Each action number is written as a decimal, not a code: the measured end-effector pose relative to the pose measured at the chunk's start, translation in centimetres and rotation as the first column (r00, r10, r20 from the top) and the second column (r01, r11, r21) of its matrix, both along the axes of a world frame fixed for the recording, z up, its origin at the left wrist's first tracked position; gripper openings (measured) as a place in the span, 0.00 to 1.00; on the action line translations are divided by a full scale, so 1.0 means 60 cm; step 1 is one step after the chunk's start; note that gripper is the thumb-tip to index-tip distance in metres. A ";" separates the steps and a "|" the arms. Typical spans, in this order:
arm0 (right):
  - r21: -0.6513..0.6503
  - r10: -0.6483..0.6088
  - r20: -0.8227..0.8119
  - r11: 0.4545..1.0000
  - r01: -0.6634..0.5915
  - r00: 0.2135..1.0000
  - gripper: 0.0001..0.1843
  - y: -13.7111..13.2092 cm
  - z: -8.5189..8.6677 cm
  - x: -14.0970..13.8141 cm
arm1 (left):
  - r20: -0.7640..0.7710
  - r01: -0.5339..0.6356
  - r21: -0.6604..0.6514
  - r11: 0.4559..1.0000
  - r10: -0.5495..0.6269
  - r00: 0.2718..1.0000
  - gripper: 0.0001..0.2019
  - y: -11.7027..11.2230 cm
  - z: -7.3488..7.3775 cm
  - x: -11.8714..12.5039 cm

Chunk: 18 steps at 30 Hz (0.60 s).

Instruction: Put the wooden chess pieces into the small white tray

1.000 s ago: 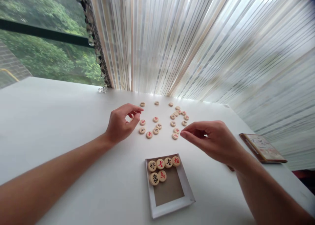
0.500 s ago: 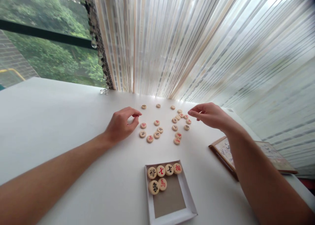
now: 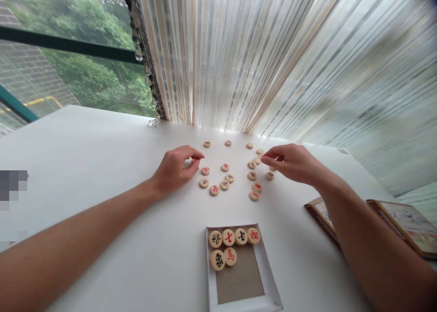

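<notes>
My left hand [image 3: 177, 168] hovers just left of several round wooden Chinese chess pieces. Its thumb and index finger curve toward each other with a small gap, and nothing shows between them. Closest to it lies a red-marked piece [image 3: 205, 171]. On the right, my right hand [image 3: 290, 161] reaches over a cluster of pieces, its fingertips at a pale piece [image 3: 261, 156] that they partly cover. Whether they grip it cannot be made out. Another piece [image 3: 272, 168] peeks out below that hand. A black-marked piece [image 3: 251, 165] lies left of the fingertips.
In front stands a shallow white box [image 3: 269, 284] with several pieces in its upper left part. Two brown-edged boards or boxes [image 3: 406, 216] lie at right, partly behind my forearm. The white table [image 3: 112, 152] meets a striped curtain [image 3: 221, 75] at the back.
The camera view has turned slightly left. My right hand has moved in over the right cluster and now covers some pieces there. My left hand has hardly moved relative to the pieces.
</notes>
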State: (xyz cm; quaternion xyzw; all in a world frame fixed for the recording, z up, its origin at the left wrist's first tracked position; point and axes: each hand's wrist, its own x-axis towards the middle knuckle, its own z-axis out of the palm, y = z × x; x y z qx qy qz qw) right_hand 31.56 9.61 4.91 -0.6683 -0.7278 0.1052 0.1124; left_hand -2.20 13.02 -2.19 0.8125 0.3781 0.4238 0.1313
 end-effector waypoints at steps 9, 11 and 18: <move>0.044 0.283 -0.114 0.959 -0.280 0.952 0.13 -0.030 -0.020 -0.089 | 0.174 -0.046 -0.201 0.979 0.082 0.981 0.11 0.010 0.000 -0.003; 0.047 0.351 -0.103 0.936 -0.348 0.931 0.12 -0.039 -0.011 -0.094 | 0.379 -0.057 -0.360 0.931 0.202 0.903 0.11 0.024 -0.005 -0.008; 0.058 0.309 -0.095 0.951 -0.305 0.946 0.14 -0.051 0.025 -0.075 | 0.480 -0.061 -0.441 0.896 0.293 0.827 0.13 0.048 -0.018 -0.016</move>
